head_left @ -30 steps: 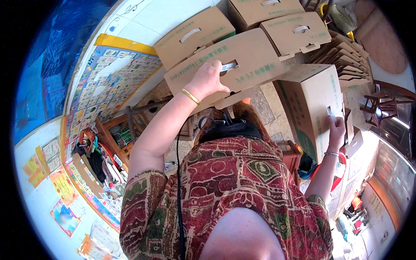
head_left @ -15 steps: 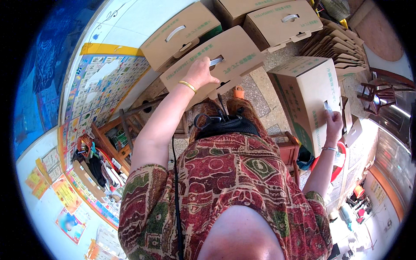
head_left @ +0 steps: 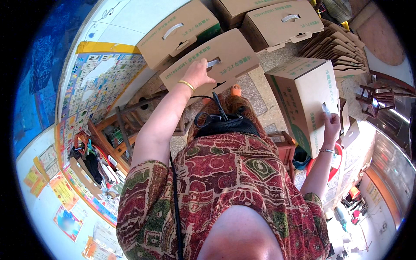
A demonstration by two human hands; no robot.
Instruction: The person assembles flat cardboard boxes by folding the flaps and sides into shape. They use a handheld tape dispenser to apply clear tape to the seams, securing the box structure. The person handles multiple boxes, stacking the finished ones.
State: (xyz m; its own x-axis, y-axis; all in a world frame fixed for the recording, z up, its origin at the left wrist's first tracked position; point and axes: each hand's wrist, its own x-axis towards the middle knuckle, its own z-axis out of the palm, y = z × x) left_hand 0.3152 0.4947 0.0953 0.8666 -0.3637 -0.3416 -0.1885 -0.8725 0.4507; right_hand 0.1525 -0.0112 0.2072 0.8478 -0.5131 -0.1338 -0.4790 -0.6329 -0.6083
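My left hand is closed around the pale strap handle on top of a brown cardboard carton with green print. That carton sits in front of me, close beside a similar carton behind it. On my right, my right hand grips the handle of a second cardboard carton, its fingers wrapped on the pale strap. This right carton is tilted, its handle face turned toward my hand. Whether either carton touches the floor is hidden.
Another handled carton stands at the far right, near a stack of flattened cardboard. A small wooden stool is beyond at right. Close by my right leg are a brown wooden seat and a red basin. At left stands a wooden rack.
The left carton has shifted slightly down and its top has turned a little. The right carton and my right hand have moved slightly left. Both hands keep their grip.
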